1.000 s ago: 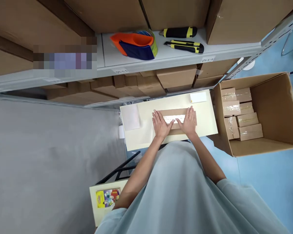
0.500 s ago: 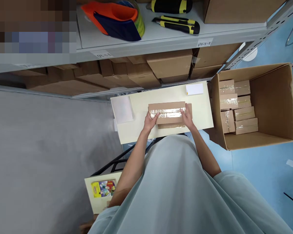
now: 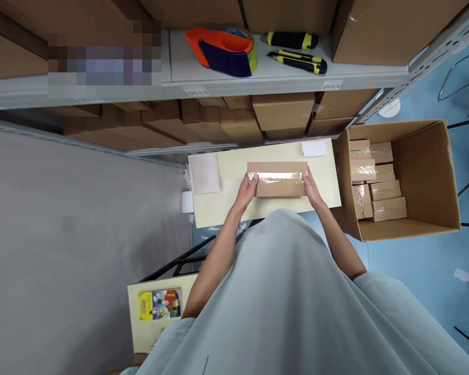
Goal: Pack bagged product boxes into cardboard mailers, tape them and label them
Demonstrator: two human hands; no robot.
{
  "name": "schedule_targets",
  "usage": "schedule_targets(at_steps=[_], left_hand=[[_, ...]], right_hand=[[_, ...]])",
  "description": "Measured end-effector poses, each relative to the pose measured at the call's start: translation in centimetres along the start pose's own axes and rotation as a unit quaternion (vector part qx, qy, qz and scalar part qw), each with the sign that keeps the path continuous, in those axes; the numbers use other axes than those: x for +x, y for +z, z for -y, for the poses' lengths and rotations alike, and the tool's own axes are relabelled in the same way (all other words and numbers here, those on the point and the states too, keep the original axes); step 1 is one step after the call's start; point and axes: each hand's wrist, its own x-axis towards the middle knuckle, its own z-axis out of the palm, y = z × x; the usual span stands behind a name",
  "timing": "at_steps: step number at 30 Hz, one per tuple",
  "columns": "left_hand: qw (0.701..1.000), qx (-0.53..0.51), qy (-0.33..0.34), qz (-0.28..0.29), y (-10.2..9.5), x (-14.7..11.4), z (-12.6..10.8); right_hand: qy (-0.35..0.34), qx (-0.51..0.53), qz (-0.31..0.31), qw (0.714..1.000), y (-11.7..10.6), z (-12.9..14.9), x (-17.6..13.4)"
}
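Observation:
Between my two hands is a long brown cardboard box (image 3: 278, 186) with clear tape along its top, held over the cream tabletop (image 3: 226, 208). My left hand (image 3: 247, 191) closes on its left end, thumb on the tape. At the opposite end my right hand (image 3: 311, 188) grips it the same way. Beneath the box's front edge a thin strip of brown cardboard shows; most of what lies there is hidden.
To the right stands a large open carton (image 3: 424, 224) with several small taped boxes (image 3: 389, 208) inside. A metal shelf (image 3: 234, 86) runs behind, bearing an orange tape dispenser (image 3: 222, 49) and two utility knives (image 3: 299, 61). A white card (image 3: 313, 149) and a pale sheet (image 3: 205, 173) lie on the tabletop.
The held box appears slightly raised and shifted, now covering nearly all of the cardboard beneath it. My hands moved with it, still at its ends. The camera view has tilted upward a little.

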Motion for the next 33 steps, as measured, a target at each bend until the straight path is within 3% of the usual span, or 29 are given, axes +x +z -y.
schedule_targets(at_steps=[3,6,10,13,16,20,25,29,33], left_hand=[[0.999,-0.008,0.046,-0.003,-1.4,-1.9,-3.8],[0.995,0.016,0.084,-0.044,-3.4,-3.3,-6.7],[0.985,0.025,0.129,-0.109,-6.5,-3.7,-7.4],[0.990,-0.016,0.081,-0.115,-8.0,-3.3,-5.4],[0.995,-0.056,0.008,-0.081,-8.3,-2.7,-2.1],[0.991,-0.127,-0.037,-0.033,-7.1,-2.7,2.9],[0.984,-0.140,-0.112,-0.001,-5.4,-3.5,7.4],[0.976,-0.149,-0.159,0.007,-5.2,-3.0,8.9],[0.977,-0.146,-0.152,-0.019,-5.8,-0.5,8.2]], right_hand=[[-0.072,-0.017,-0.037,0.997,-1.8,3.1,-3.1],[-0.114,-0.012,-0.077,0.990,-3.1,6.9,-5.9],[-0.146,0.001,-0.110,0.983,-3.5,9.9,-7.2],[-0.133,0.059,-0.083,0.986,-2.5,9.2,-6.1],[-0.106,0.161,-0.036,0.981,-0.7,6.3,-4.3],[-0.041,0.236,-0.034,0.970,1.8,1.6,-3.0],[0.056,0.234,-0.029,0.970,3.5,-2.7,-3.2],[0.080,0.196,-0.045,0.976,3.5,-4.2,-2.5],[0.063,0.156,-0.104,0.980,3.0,-3.6,0.2]])
